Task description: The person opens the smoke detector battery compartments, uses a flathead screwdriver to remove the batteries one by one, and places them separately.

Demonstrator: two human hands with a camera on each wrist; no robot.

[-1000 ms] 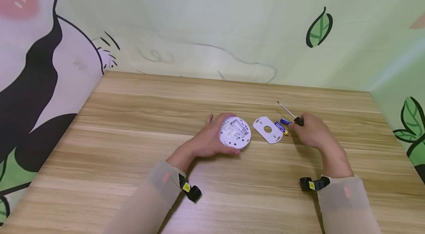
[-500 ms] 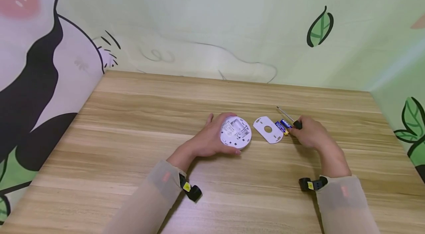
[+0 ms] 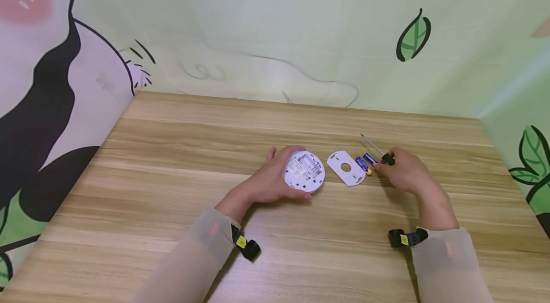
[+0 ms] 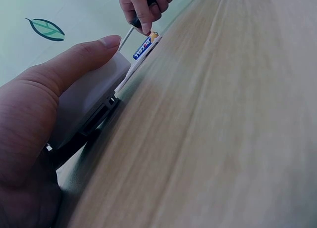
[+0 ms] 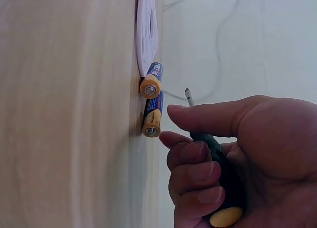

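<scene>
My left hand [image 3: 271,180] grips a round white device, likely a smoke detector [image 3: 296,176], by its rim. Its back faces up, showing a battery compartment with no battery visible inside. In the left wrist view the thumb lies along the side of the detector [image 4: 86,97]. My right hand [image 3: 405,169] holds a screwdriver [image 3: 388,159], its dark handle under the curled fingers [image 5: 198,171] and its shaft pointing away. Two blue and orange batteries lie side by side, a nearer one [image 5: 153,114] by the right thumb and index fingertips and another [image 3: 363,165] against a white mounting plate [image 3: 337,162].
The wood-grain table [image 3: 193,150] carries all these things. Behind it stands a pale green wall [image 3: 266,16] with painted leaves and a panda figure on the left. A black wrist camera [image 3: 247,244] sits on the left sleeve, another [image 3: 406,238] on the right.
My right hand and the screwdriver have shifted slightly near the batteries, the tip dipping and rising again. The farther-right battery has moved a little. The left hand and detector have stayed still.
</scene>
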